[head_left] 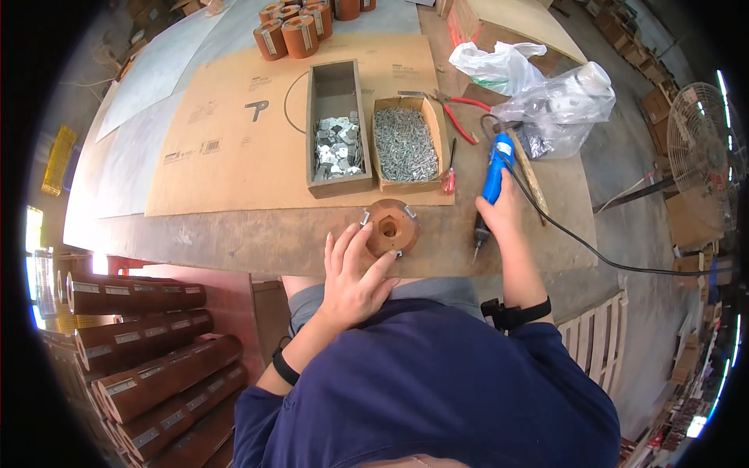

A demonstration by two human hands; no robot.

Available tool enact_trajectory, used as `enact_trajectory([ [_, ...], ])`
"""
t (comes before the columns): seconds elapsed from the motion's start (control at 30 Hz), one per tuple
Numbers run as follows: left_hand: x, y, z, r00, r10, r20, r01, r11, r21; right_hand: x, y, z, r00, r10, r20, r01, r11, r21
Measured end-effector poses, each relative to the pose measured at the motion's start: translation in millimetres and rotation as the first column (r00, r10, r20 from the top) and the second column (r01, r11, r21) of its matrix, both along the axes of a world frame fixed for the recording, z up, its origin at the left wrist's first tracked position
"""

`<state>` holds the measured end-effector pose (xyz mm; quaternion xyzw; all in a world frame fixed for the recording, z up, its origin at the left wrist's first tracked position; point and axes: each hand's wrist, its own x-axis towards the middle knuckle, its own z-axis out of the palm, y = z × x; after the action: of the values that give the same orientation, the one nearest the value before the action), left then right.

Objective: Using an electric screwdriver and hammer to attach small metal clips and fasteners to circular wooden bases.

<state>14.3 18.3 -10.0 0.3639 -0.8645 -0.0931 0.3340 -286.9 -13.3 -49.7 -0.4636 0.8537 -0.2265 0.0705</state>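
Head view: a round brown core [392, 227], fitted with metal clips, is steadied at the workbench [257, 234] edge by the spread left hand [353, 273]; a blue electric screwdriver [491, 183] is clamped in the right hand [503, 212]. Fingers beside the core could be struck should the bit slip.

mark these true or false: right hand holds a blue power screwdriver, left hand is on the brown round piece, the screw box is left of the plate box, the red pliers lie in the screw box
1. The right hand holds a blue power screwdriver. True.
2. The left hand rests on the brown round piece. True.
3. The box of screws is left of the box of metal plates. False: it stands to the right of it.
4. The red pliers lie inside the screw box. False: they lie on the bench beside it.
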Motion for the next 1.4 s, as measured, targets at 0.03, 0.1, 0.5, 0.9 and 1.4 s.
enact_trajectory([
  [0.03, -0.4, 1.4, 0.8, 1.000, 0.005, 0.005, -0.006, 1.000, 0.010, 3.4, 4.2, -1.3, 0.998, 0.066, -0.001, -0.066, 0.998, -0.023],
  [0.1, -2.4, 1.7, 1.7, 1.000, 0.016, 0.010, -0.016, 1.000, 0.024, 11.0, 8.6, 1.8, 0.988, 0.150, 0.033, -0.148, 0.988, -0.053],
  [0.5, -3.3, 0.3, 2.7, 0.999, -0.010, 0.044, 0.009, 1.000, 0.016, -56.1, -19.7, 71.9, 0.954, 0.158, 0.256, -0.106, 0.972, -0.208],
  [0.9, 6.1, 2.0, 0.5, 1.000, -0.005, -0.026, 0.004, 0.999, -0.053, -118.4, -29.0, 10.0, 0.991, -0.021, 0.134, -0.001, 0.986, 0.166],
  [1.4, -12.8, -33.0, -25.9, 0.924, 0.122, -0.363, 0.125, 0.799, 0.588, 6.7, 65.4, 123.3, 0.822, 0.340, 0.456, -0.159, 0.907, -0.389],
])
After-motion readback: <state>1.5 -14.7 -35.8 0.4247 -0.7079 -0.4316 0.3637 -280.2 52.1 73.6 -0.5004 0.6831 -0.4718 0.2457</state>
